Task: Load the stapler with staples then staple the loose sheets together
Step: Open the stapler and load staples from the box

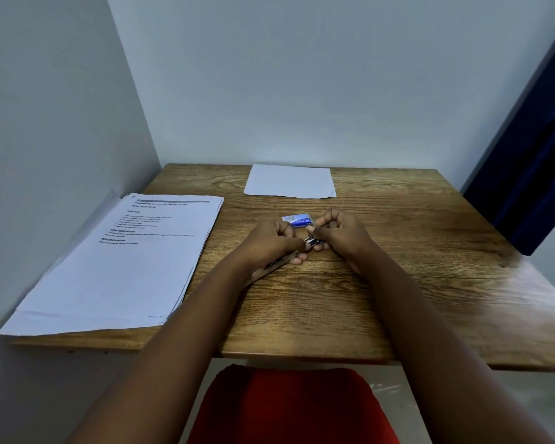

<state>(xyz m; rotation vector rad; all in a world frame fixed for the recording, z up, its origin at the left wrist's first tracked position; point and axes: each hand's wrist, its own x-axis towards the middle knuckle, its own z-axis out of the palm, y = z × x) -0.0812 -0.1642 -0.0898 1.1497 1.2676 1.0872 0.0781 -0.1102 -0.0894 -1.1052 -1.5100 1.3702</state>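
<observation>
Nearest, a red seat (289, 408) shows under the bench (398, 299) edge. On the bench's middle both hands meet over the stapler (313, 241). The left hand (269, 241) has its grip curled round the stapler's long metal body, which slants back toward the wrist and lies low against the wood. The right hand (337, 230) has its fingers curled too, thumb and forefinger pinched at the stapler's dark front end; whether a strip of staples sits in that pinch is too small to tell, though it looks likely.

Just beyond the knuckles lies the small blue staple box (298, 219), near the hands but apart from them. To the left a thick stack of printed sheets (116, 267) overhangs the bench edge, and at the far side lies a blank sheet (290, 181).

The stapler should be rigid, fairly heavy and smooth, best held along its sides. A staple strip would be light and brittle, so it probably wants a gentle pinch by its edges. The sheets are limp and will slide, so square them at one corner first.
</observation>
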